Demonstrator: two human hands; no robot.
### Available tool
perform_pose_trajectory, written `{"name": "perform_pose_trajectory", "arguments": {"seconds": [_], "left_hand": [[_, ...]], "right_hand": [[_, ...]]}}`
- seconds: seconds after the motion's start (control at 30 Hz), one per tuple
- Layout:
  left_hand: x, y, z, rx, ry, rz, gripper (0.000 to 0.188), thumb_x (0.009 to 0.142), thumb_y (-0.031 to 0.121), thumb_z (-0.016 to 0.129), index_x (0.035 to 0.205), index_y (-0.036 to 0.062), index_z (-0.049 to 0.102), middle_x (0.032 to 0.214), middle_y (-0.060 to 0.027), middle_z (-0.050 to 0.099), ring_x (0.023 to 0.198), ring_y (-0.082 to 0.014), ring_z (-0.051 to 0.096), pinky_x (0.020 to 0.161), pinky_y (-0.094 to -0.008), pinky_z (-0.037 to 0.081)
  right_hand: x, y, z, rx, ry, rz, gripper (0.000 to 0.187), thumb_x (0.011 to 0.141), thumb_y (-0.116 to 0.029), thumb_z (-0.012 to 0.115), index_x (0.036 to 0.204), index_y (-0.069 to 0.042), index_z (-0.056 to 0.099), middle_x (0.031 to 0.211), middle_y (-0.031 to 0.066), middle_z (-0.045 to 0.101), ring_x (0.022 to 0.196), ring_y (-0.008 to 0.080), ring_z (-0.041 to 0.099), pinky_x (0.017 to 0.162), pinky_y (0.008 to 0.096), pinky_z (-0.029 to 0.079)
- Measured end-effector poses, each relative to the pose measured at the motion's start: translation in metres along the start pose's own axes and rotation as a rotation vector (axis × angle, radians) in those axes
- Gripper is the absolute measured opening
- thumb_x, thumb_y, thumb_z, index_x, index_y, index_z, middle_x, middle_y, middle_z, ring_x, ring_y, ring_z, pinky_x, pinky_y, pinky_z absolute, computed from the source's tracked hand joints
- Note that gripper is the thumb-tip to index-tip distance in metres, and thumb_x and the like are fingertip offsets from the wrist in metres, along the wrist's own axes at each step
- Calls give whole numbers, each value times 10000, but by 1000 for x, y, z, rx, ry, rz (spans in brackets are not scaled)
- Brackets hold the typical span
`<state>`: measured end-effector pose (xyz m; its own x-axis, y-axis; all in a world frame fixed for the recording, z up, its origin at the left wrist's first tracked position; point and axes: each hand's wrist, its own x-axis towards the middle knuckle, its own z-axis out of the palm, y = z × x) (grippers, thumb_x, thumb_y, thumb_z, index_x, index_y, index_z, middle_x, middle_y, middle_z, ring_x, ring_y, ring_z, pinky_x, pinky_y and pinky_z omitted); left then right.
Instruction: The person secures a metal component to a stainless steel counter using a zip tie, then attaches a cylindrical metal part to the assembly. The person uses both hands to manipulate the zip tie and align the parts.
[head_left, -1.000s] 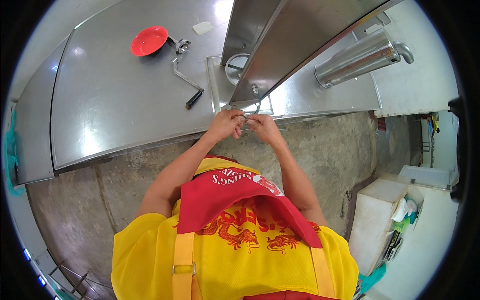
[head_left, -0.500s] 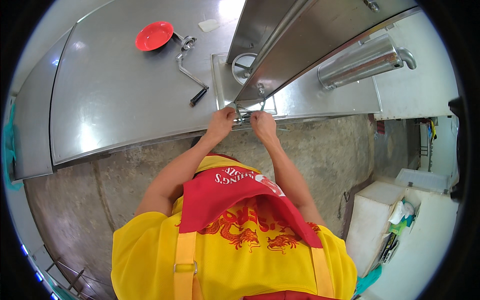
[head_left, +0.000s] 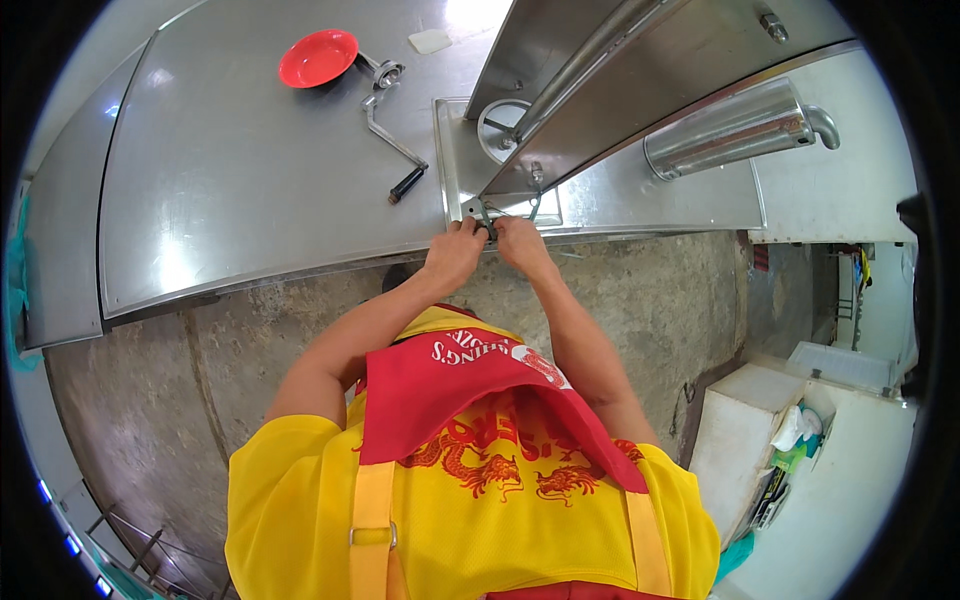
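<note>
Well, the green cord (head_left: 537, 207) hangs by the low end of the steel frame (head_left: 640, 105), near the front edge of the table (head_left: 250, 170). The left hand (head_left: 456, 252) and right hand (head_left: 523, 243) are just beside each other there, fingers bent in. Each grip looks nearly closed, but I cannot tell which one has hold of the cord. The step in hand looks like working the cord's low end; the next move seems to call for small, careful fingers. Farther left lie a crank (head_left: 400, 147) and a red bowl (head_left: 318, 58).
</note>
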<state>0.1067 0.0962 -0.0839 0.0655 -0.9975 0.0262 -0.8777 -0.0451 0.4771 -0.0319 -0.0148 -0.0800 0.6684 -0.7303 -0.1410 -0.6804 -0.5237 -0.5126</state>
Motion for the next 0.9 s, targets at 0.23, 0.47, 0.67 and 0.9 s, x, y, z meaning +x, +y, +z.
{"name": "perform_pose_trajectory", "arguments": {"seconds": [0.23,0.47,0.67,0.9], "left_hand": [[-17,-30,-30,-107,-213,-35,199,950,214,591,987,33,666,1162,-198,598,1010,-383,636,810,-477,546],[-16,-8,-98,-512,-68,320,213,940,256,669,950,45,696,1314,-180,527,1174,-307,540,877,-431,508],[38,14,-70,-1075,-331,27,203,985,217,612,945,29,675,859,-61,630,810,-206,614,770,-348,510],[14,-38,-39,-1674,-435,-553,224,1015,228,582,866,66,542,620,26,396,501,-80,344,535,-291,374]], "right_hand": [[-51,-25,-22,303,465,71,228,888,-36,628,1108,7,672,1016,170,659,880,296,663,796,369,530],[-88,0,19,671,367,384,184,967,-93,613,1108,17,653,922,81,678,799,148,654,695,282,516],[-63,-13,32,1402,357,660,125,981,-134,610,1034,-22,627,870,56,688,712,131,651,613,264,510],[-26,-27,28,1246,615,719,106,924,-112,648,882,-15,643,742,48,655,596,112,595,521,256,450]]}}
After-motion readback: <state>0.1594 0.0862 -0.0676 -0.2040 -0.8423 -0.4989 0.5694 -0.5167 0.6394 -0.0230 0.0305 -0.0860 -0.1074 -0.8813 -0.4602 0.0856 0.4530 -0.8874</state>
